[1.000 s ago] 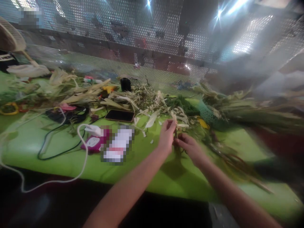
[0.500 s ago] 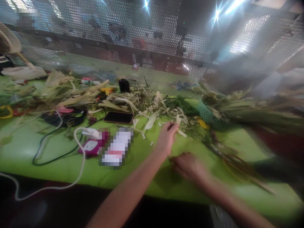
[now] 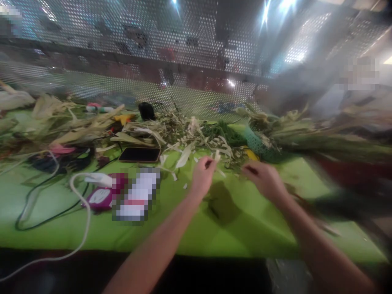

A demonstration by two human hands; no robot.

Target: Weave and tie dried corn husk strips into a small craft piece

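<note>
My left hand (image 3: pixel 202 176) is raised over the green table (image 3: pixel 171 232), closed in a pinch on a pale strip of dry husk (image 3: pixel 217 156) that sticks up past the fingertips. To its right, at about the same height, my right hand (image 3: pixel 266 179) is also closed, with thumb and fingertips pressed together. Whatever it may hold is too small and blurred to name. A gap lies between the two hands. Behind them spreads a heap of dry husk strips and shreds (image 3: pixel 185 155), and a small dark scrap (image 3: pixel 212 208) lies below them on the table.
A dark phone (image 3: pixel 139 154), a lit phone (image 3: pixel 137 196) and a purple packet (image 3: pixel 99 198) with a white charger (image 3: pixel 99 179) and cables lie left. A green mesh basket (image 3: pixel 255 141) and long stalks (image 3: pixel 324 143) stand right. A perforated metal screen (image 3: pixel 122 61) rises behind.
My right hand has risen off the table and moved right and away from me, apart from my left. The left still pinches the husk strip. The view has turned slightly right.
</note>
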